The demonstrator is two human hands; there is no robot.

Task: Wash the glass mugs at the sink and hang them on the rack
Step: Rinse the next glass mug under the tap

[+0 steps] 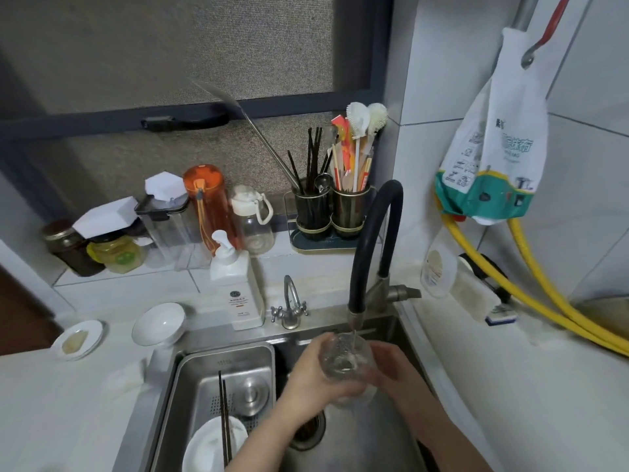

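Rinsing comes first: we hold a glass mug point(345, 361) under the tap point(357, 316) at lower centre of the frame, over the sink point(340, 447), so the thin stream falls into its mouth and the run-off drops toward the drain point(306, 434) below. Our left hand point(311, 373) wraps the mug's left side, fingers curled round the glass, which keeps it steady and tipped toward the water. Our right hand point(388, 366) cups the other side; its fingers are mostly hidden behind the glass, so we cannot tell how tightly they close, though the hand plainly bears on the mug. We judge the two-handed hold suits wet, slippery glass.

Lower left, a steel tray point(190, 386) sits in the sink with a white bowl point(207, 444) and dark chopsticks point(224, 427) laid across it, out of the stream's way. A soap pump point(238, 287) stands behind the sink, within easy reach. No rack shows anywhere, so we judge hanging is still ahead.
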